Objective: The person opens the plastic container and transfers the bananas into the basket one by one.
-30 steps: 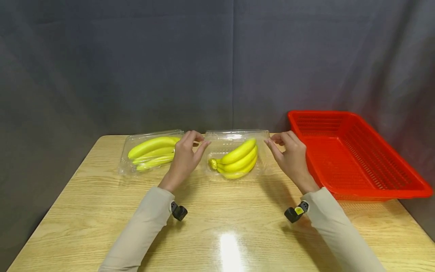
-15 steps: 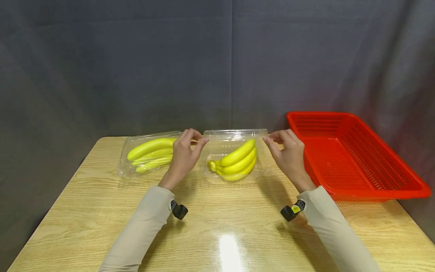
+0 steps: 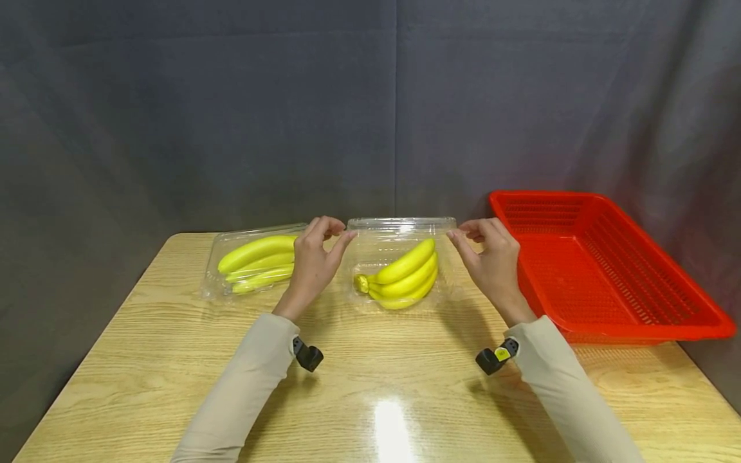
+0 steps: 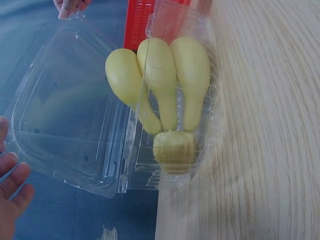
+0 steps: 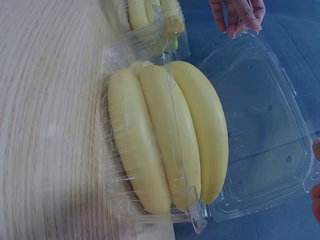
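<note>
A clear plastic clamshell box (image 3: 353, 305) sits at mid-table with a bunch of yellow bananas (image 3: 405, 280) in its base. Its hinged lid (image 3: 402, 225) stands raised behind the fruit. My left hand (image 3: 315, 260) pinches the lid's left corner between thumb and fingertips, while my right hand (image 3: 491, 260) pinches the right corner. The left wrist view shows the lid (image 4: 65, 100) tilted up from the base, the right hand (image 4: 70, 6) at its far corner. From the right wrist, the left hand (image 5: 239, 14) appears at the opposite corner.
Left of my left hand lies a second clear box (image 3: 211, 283) with bananas (image 3: 257, 252) in it, partly hidden by that hand. A red plastic basket (image 3: 613, 328) stands on the right, close to my right hand. A dark curtain (image 3: 370, 116) hangs behind the table (image 3: 324, 411).
The lid's upper edge has risen slightly, with both hands keeping their pinch on its corners. The bananas stay in the base.
</note>
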Demonstrator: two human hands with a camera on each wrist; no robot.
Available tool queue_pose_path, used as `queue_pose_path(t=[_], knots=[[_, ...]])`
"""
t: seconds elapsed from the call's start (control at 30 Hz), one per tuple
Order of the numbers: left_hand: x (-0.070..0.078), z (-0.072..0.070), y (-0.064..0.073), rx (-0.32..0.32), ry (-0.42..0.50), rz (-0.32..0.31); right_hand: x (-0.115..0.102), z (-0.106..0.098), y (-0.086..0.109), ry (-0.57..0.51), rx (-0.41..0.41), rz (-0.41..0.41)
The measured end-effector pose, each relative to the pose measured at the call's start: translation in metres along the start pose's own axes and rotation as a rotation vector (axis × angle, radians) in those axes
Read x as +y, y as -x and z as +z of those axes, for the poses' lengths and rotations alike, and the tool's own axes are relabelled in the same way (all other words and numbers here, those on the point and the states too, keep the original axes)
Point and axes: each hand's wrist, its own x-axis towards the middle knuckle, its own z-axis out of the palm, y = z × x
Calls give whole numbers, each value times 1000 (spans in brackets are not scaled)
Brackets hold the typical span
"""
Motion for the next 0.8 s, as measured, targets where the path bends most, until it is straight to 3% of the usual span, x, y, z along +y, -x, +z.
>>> queue_pose_path(t=[0.3,0.63,0.8], knots=[[-1,1,1,13,45,-83,1,3,0,-78,43,66],[-2,5,3,-5,89,-198,1,5,-2,-160,64,212],[-6,7,2,11,144,-314,3,5,-2,-182,68,286]])
